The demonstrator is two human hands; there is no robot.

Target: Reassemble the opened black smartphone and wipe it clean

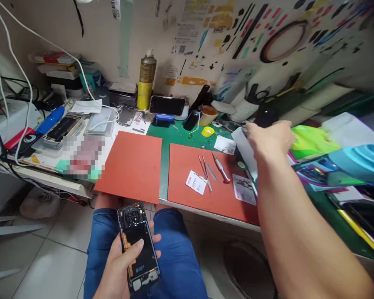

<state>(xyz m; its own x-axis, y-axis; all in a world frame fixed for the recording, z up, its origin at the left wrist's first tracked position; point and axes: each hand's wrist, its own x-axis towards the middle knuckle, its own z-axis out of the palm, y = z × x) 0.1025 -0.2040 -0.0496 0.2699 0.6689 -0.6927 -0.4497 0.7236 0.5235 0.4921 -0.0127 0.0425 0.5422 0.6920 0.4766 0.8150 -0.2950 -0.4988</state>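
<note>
My left hand (124,259) is wrapped round a smartphone (143,253) with its back cover off, held above my lap. The phone's inside faces up, with a round camera module at the top and the battery below; my thumb lies across it. My right hand (269,135) is stretched far out to the back right of the bench, by a dark blurred object (268,114). Its fingers point away and are smeared, so what they touch is hidden. On the right orange mat (183,162) lie tweezers (205,172), a screwdriver (220,166) and a small white card (196,182).
Another orange mat (134,166) overhangs the bench edge. Behind stand a yellow spray can (146,83), a propped phone (167,105) and a yellow cap (207,131). Opened phone parts (64,128) and white cables (28,83) crowd the left; a light-blue roll (361,162) is at right.
</note>
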